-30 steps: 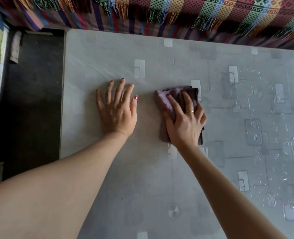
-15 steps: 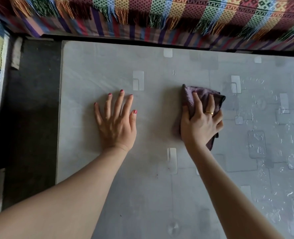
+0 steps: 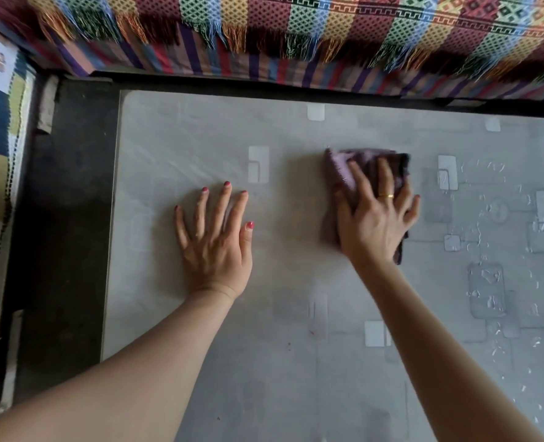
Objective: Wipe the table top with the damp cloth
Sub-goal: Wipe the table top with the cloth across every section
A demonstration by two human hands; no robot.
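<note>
Tabletop (image 3: 200, 148) bears flat left hand (image 3: 215, 247), right hand (image 3: 376, 224) pressing cloth (image 3: 344, 167).

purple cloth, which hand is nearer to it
Right. The right hand lies flat on top of the purple cloth, pressing it to the table top; the left hand rests bare on the table, apart from it.
</note>
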